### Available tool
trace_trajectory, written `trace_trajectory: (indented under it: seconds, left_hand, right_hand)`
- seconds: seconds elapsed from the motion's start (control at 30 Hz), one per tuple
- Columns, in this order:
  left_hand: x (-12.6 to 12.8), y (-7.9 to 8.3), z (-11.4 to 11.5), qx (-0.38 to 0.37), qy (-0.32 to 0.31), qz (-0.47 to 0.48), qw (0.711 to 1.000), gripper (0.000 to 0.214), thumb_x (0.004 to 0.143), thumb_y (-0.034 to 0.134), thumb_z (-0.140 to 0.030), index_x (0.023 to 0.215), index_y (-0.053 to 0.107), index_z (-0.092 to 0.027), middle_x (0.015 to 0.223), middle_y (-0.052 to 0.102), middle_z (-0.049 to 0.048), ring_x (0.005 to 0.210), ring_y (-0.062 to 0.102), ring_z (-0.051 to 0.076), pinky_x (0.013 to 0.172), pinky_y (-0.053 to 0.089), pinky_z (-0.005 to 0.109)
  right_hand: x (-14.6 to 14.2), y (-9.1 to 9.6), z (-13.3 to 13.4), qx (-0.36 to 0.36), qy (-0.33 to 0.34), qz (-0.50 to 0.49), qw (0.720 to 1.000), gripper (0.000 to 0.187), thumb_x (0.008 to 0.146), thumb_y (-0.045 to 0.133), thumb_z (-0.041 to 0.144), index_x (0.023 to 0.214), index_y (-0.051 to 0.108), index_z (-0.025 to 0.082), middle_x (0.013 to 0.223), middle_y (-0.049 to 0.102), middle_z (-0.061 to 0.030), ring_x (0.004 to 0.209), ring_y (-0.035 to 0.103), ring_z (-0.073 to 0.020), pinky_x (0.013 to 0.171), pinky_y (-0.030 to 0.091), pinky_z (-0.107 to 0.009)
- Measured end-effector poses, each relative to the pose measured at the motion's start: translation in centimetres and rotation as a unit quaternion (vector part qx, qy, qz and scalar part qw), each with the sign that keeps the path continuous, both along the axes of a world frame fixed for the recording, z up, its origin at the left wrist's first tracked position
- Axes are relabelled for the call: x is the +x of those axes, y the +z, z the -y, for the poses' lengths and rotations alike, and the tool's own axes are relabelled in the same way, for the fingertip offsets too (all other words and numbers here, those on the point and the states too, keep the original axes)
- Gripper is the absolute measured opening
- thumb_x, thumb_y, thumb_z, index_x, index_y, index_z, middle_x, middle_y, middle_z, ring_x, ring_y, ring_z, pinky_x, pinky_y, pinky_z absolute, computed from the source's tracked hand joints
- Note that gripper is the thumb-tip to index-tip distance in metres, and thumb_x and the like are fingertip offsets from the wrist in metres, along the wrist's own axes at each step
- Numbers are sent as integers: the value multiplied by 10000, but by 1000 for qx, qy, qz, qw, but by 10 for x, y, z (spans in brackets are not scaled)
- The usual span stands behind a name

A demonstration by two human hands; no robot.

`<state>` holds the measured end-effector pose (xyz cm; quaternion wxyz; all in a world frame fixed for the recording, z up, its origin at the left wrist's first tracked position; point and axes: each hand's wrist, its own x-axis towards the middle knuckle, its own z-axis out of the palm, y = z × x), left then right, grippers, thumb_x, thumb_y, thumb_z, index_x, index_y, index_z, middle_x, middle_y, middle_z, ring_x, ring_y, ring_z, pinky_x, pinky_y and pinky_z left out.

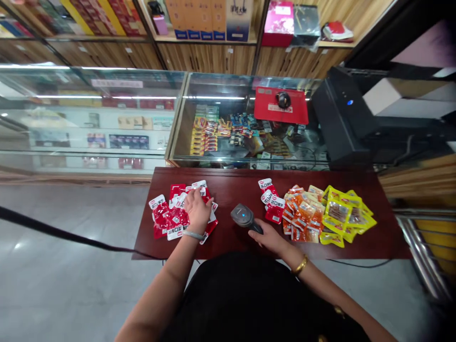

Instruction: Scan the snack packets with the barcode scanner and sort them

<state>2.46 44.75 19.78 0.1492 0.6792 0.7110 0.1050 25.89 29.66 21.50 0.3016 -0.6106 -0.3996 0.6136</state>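
Observation:
My left hand reaches over a heap of red and white snack packets on the left of the dark red table. Its fingers are spread and rest on or just above the packets. In my right hand is a grey barcode scanner with a small blue light, gripped by its handle, its head pointing left. Just behind the scanner lie a few separate red packets. To their right sit a pile of orange packets and a pile of yellow packets.
A glass display case stands behind the table, bearing a red mat with a black mouse. A dark register machine stands at the back right. A black strap crosses at left. Wooden shelves line the back.

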Motion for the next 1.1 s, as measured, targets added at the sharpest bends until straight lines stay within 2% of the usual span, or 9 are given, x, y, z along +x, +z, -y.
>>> trace_trajectory:
  seconds: [0.1,0.2,0.33,0.47,0.67,0.83,0.97,1.1]
  left_hand:
    - [55,-5,3,-18,-122,51,991,488,827,608,-401,1280,521,-243,1329,511,118,1237,440,294,1063,317,413]
    - [112,-14,5,-74,-214,90,970,384,822,628,-354,1189,604,-245,1200,613,97,1137,525,261,1015,368,374]
    - [173,-28,4,-203,-294,107,928,220,847,590,-355,988,702,-230,1012,697,80,933,619,215,848,444,307]
    - [206,-36,7,-289,-318,72,900,264,842,571,-444,857,718,-224,865,714,80,786,644,212,711,444,292]
    - [233,-38,23,-261,-277,9,925,462,714,673,-593,952,660,-197,967,698,129,886,651,244,726,439,290]
    - [240,-41,36,-214,-288,11,933,439,704,733,-487,982,613,-170,1039,668,164,968,638,269,768,441,306]
    - [224,-46,30,-239,-237,94,937,417,733,724,-442,1040,574,-202,959,700,98,890,659,240,723,446,294]
    - [189,-49,13,-250,-147,206,935,395,733,736,-413,1008,553,-197,961,709,71,839,666,196,708,463,269]
  right_hand:
    - [15,-3,14,-5,-29,4,1000,546,802,672,498,1209,588,145,674,608,5,540,526,-120,521,433,-230]
    - [31,-9,31,-23,-60,4,998,560,806,662,503,1233,571,153,674,611,10,499,499,-109,485,414,-223]
    - [53,-16,55,-43,-99,-4,994,606,820,632,520,1290,520,155,676,598,17,457,451,-98,435,376,-217]
    - [71,-21,77,-30,-124,2,992,587,824,630,521,1271,533,153,700,592,13,503,470,-101,467,396,-219]
    - [82,-29,100,-50,-168,-12,985,608,810,617,583,1236,540,157,629,532,41,463,451,-95,424,370,-205]
    - [85,-26,101,-37,-177,4,984,598,810,615,585,1214,551,148,643,539,35,480,449,-99,445,374,-213]
    - [88,-17,96,-51,-159,16,986,612,803,617,580,1228,561,143,680,588,11,496,475,-114,477,399,-232]
    - [84,-13,86,-20,-138,46,989,561,786,655,531,1192,598,149,889,669,-58,720,594,-187,642,483,-287]
